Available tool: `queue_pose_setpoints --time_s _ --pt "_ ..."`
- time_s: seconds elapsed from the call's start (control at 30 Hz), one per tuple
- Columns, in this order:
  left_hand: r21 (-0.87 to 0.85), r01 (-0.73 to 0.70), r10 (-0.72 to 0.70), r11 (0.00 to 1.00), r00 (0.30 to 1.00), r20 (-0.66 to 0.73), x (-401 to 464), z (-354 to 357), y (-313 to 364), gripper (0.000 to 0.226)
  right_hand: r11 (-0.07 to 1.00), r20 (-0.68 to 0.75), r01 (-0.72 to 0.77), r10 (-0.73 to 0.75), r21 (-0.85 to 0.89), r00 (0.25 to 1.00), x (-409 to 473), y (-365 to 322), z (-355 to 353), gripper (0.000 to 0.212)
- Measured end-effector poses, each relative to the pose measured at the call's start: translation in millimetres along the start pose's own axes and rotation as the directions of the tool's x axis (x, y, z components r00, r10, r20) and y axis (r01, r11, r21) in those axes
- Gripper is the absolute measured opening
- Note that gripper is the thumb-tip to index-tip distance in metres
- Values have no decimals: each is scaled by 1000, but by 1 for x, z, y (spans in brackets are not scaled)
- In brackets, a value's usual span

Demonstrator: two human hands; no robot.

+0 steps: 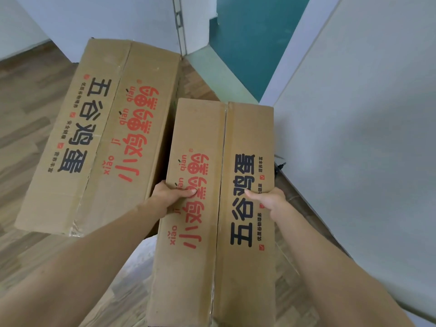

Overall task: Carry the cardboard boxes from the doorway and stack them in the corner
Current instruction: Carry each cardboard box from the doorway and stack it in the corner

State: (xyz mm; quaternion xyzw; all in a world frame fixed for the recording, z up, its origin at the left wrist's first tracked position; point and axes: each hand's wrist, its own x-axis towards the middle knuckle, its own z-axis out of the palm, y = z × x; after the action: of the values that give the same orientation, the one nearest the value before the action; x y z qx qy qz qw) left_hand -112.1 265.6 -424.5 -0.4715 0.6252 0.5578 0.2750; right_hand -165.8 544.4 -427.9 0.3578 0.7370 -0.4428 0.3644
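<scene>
Two brown cardboard boxes with red and black printed characters fill the view. The nearer box [221, 142] is long and narrow and runs from the bottom edge up the middle. My left hand [168, 194] grips its left side with the thumb lying on the top face. My right hand [271, 200] grips its right side, thumb also on top. The fingers of both hands are hidden behind the box's sides. The larger box [94, 175] lies just to the left, close beside the nearer one.
Wooden plank floor [26, 119] spreads to the left. A pale wall [358, 128] stands close on the right. A white door frame [181, 27] and a teal surface [250, 36] beyond it show at the top.
</scene>
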Motion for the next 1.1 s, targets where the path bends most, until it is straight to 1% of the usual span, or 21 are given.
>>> queue_pose_setpoints --time_s 0.1,0.17,0.27,0.33,0.43,0.57,0.7,0.8,0.83,0.9,0.93,0.97,1.03,1.07,1.1 --pt "-3 -9 9 1000 1000 4 -1 0 -2 70 1000 51 6 -7 15 999 1 3 -2 64" --pt "-19 -18 18 1000 1000 0 1 1 -1 72 1000 79 6 -8 25 997 3 3 -3 63" --pt "-42 -30 30 999 999 -17 0 3 -3 77 998 83 1 -7 68 997 4 7 -3 64" --pt "-54 -46 45 997 999 -19 -3 5 -7 74 995 94 4 -13 96 995 3 11 -4 65" --pt "-50 -56 55 997 998 -21 -12 3 -8 66 991 118 19 -34 133 992 -2 15 -9 61" --pt "2 -77 77 997 997 -24 -44 1 -1 77 986 121 46 -66 160 990 -30 15 -24 59" --pt "21 -127 128 992 992 -22 -99 -3 12 63 980 119 92 -114 176 986 -84 13 -46 57" --pt "18 -186 186 982 983 3 -153 -8 19 51 970 107 120 -146 212 984 -139 16 -68 70" --pt "20 -215 214 976 977 21 -174 -9 20 48 961 96 146 -173 234 980 -160 21 -76 80" --pt "40 -279 278 959 960 42 -203 -12 22 47 951 64 194 -215 243 974 -193 29 -87 115" --pt "57 -313 310 948 949 57 -221 -15 20 47 940 47 222 -242 261 969 -208 39 -94 128" --pt "72 -351 343 934 934 98 -242 -18 15 50 925 20 252 -269 285 963 -228 51 -99 135" --pt "102 -418 402 903 903 151 -274 -26 6 61 897 -59 292 -289 331 955 -259 77 -107 146" --pt "105 -452 430 886 885 178 -288 -28 2 66 886 -93 309 -295 346 951 -281 89 -110 147" --pt "122 -500 466 858 855 228 -308 -30 -9 69 861 -146 332 -298 384 943 -311 112 -111 139"
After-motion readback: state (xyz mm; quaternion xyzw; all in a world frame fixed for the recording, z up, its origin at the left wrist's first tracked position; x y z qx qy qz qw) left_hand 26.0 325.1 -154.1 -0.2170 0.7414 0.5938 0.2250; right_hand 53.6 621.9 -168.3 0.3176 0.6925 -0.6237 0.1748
